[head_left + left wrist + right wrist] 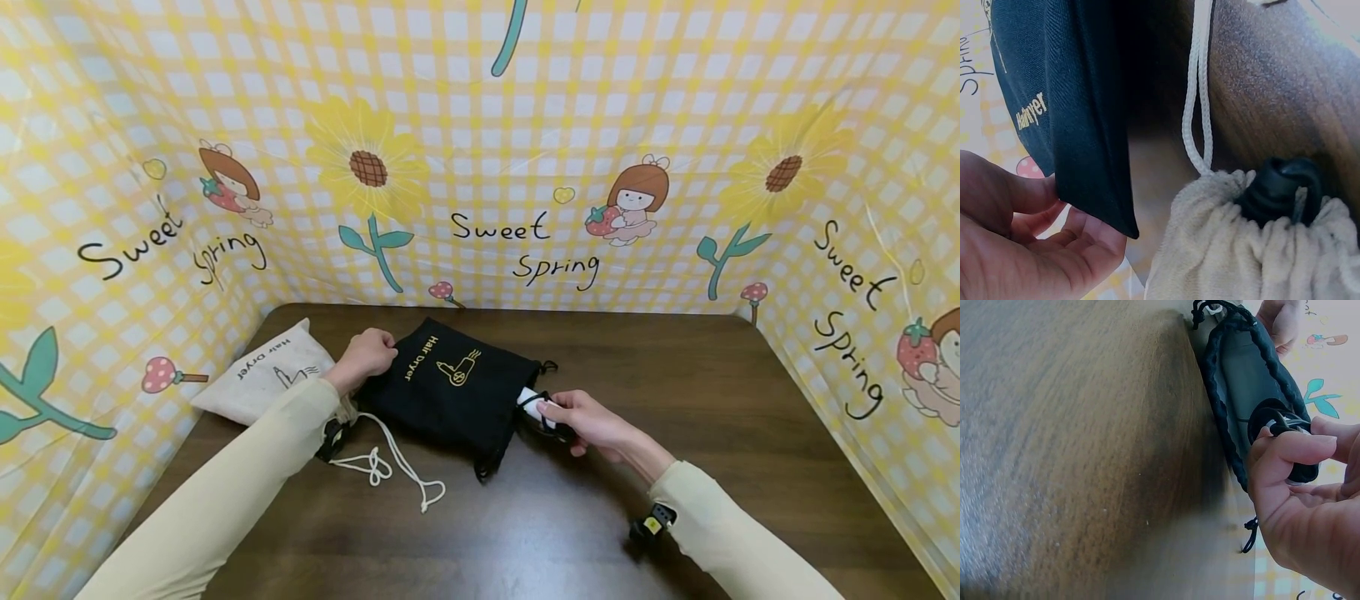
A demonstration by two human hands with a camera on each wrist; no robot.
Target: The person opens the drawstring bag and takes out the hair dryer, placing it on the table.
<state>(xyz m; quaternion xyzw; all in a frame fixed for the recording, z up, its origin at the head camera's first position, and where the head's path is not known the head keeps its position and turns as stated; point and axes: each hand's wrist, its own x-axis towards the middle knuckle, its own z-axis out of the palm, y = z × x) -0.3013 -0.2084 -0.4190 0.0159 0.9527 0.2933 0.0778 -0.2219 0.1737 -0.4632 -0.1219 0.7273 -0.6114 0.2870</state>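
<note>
A black drawstring bag with gold "Hair Dryer" print lies in the middle left of the table. My left hand pinches its closed end by a corner, which shows close up as a dark fold of cloth in the left wrist view. At the bag's open mouth, my right hand grips a white-and-black corded appliance. Part of this appliance sits at the opening, with its black end and cord seen in the right wrist view. How far it reaches inside is hidden.
A cream drawstring bag lies left of the black one, with white cords trailing onto the brown table. A black piece pokes out of its gathered mouth. Yellow checked cloth walls in the back and sides.
</note>
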